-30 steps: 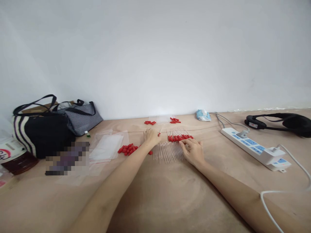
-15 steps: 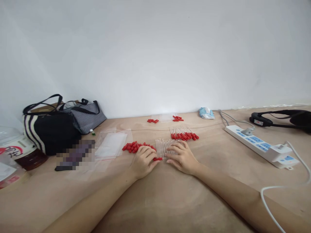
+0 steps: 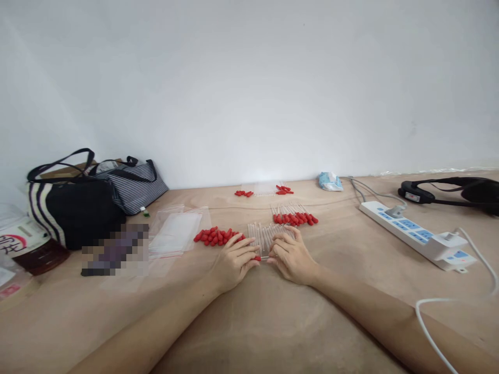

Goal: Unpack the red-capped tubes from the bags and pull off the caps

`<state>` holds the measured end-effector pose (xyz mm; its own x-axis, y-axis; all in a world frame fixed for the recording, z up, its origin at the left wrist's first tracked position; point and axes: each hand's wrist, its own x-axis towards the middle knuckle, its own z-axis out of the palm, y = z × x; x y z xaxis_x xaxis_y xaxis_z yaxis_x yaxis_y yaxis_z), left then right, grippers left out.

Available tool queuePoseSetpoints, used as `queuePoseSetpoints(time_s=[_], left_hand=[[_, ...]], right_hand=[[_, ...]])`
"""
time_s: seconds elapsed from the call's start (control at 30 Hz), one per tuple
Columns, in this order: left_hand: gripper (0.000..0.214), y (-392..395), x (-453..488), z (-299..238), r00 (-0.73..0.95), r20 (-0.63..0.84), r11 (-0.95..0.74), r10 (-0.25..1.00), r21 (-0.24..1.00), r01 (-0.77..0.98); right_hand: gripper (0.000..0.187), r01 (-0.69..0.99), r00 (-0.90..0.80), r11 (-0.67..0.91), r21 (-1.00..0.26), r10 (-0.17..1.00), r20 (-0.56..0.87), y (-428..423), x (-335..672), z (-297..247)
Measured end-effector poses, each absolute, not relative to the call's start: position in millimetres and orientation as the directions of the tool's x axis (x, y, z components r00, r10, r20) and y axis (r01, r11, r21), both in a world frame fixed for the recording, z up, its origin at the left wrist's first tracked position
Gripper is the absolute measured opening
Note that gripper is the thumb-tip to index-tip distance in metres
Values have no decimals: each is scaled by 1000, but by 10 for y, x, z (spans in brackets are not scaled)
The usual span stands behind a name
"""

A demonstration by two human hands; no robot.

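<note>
My left hand (image 3: 233, 263) and my right hand (image 3: 293, 256) meet at the near end of a row of clear glass tubes (image 3: 263, 231) on the table. The left fingers pinch a red rubber cap (image 3: 257, 257). The right fingers pinch one clear tube whose end meets that cap. A loose pile of red caps (image 3: 215, 236) lies just left of my left hand. Behind the tubes lies a row of tubes fitted with red caps (image 3: 295, 218). Farther back are two smaller groups of red-capped pieces (image 3: 282, 190).
Two bags (image 3: 74, 205) stand at the left, with clear plastic zip bags (image 3: 176, 230) beside them. A white power strip (image 3: 417, 235) with cables lies at the right, a black headset (image 3: 460, 191) behind it. A small blue packet (image 3: 328, 181) sits by the wall.
Both hands came back from the capped row to the near end of the clear tubes. The left hand picked up a red cap, and the two hands now press together at it.
</note>
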<state>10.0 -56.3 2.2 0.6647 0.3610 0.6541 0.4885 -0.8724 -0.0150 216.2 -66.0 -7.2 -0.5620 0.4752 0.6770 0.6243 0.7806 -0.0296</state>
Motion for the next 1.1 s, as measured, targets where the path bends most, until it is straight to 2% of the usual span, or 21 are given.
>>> queuePoseSetpoints(time_s=[0.6,0.7,0.83,0.97,1.1], left_hand=[[16,-599,72,51,648,667,-881,366,24,473],[17,-574,-40,60,636,658,-854,403,21,519],[14,-583,-143,80,566,695,-812,443,42,582],[18,-591,-112,86,437,743,-780,507,179,600],[24,-443,-236,151,220,739,-602,637,299,740]], right_hand=[[20,631,-574,776,15,453,682,-691,2187,-43],[23,675,-517,737,-21,494,699,-686,2279,-48],[23,748,-365,649,-140,577,731,-668,2372,-66],[22,734,-340,654,-182,587,735,-635,2324,-93],[19,777,-269,593,-210,615,741,-567,2303,-110]])
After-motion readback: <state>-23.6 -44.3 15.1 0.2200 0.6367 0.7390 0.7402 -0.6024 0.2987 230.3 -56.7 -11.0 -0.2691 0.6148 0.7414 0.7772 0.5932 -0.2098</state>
